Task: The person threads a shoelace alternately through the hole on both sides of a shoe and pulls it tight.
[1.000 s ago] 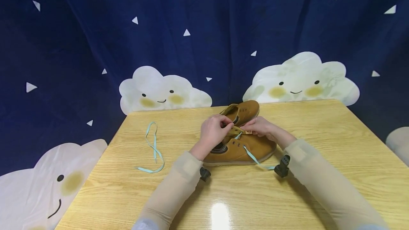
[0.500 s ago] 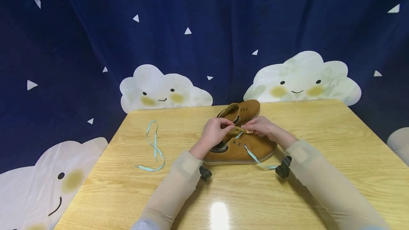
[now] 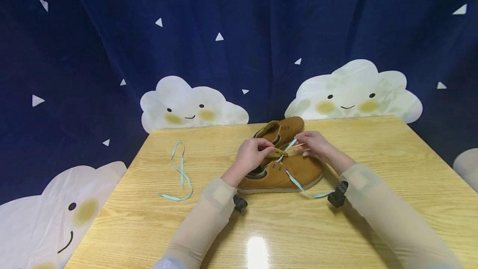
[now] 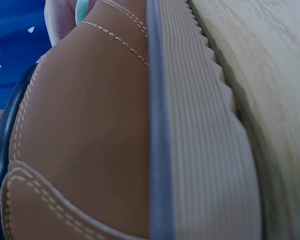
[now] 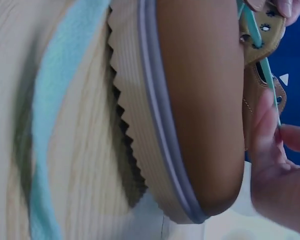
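Note:
A brown shoe (image 3: 269, 182) lies on the table, toe to the right, with a light blue shoelace (image 3: 295, 181) running through its front eyelets. My left hand (image 3: 251, 155) pinches the far eyelet flap (image 3: 277, 153), which stands raised. Between thumb and fingertips my right hand (image 3: 315, 145) grips the end of the lace, drawn up through that flap. The right wrist view shows the stretched lace (image 5: 266, 72) passing through the eyelet to the pinching right hand (image 5: 282, 155). In the left wrist view the shoe's side (image 4: 90, 115) hides most of both hands.
A second brown shoe (image 3: 293, 127) without a lace stands just behind the first. Another light blue lace (image 3: 181, 173) lies loosely curved on the wooden table (image 3: 209, 235) at left. The first lace's other end trails toward the right wrist.
My right hand has moved up and right from the flap, pulling the lace end out through the eyelet into a taut line. The left hand keeps its hold on the flap.

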Motion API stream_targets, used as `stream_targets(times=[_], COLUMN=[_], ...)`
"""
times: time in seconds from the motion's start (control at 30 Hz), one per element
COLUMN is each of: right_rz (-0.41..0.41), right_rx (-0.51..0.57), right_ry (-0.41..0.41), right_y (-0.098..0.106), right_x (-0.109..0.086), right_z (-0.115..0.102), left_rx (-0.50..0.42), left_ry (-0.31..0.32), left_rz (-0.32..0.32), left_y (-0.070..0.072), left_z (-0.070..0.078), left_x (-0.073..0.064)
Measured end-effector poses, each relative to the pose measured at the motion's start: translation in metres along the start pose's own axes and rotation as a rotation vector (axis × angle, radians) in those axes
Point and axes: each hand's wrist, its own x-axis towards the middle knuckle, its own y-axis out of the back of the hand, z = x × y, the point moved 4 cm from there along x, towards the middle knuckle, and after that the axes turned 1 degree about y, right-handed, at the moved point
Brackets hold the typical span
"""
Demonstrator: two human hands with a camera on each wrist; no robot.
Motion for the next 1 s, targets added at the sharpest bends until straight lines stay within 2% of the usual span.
stream_targets(times=[0.1, 0.2, 0.33, 0.5, 0.73, 1.0], right_rz=[-0.038, -0.043, 0.010, 0.073, 0.111, 0.151], right_rx=[0.193, 0.368, 0.499, 0.543, 0.582, 0.507], right_ry=[0.008, 0.000, -0.009, 0.025, 0.059, 0.104], right_y=[0.003, 0.007, 0.014, 0.026, 0.042, 0.053], right_x=[-0.001, -0.001, -0.004, -0.009, -0.012, -0.014], right_z=[-0.004, -0.008, -0.013, -0.020, -0.025, -0.031], left_rx=[-0.002, -0.005, -0.015, -0.027, -0.025, -0.028], left_ry=[-0.004, -0.011, -0.012, -0.004, -0.007, -0.019], left_rz=[0.001, -0.001, -0.006, -0.012, -0.013, -0.006], left_y=[0.000, 0.000, 0.000, 0.000, 0.000, 0.000], left_z=[0.000, 0.001, 0.001, 0.001, 0.000, 0.000], left_x=[0.000, 0.000, 0.000, 0.000, 0.000, 0.000])
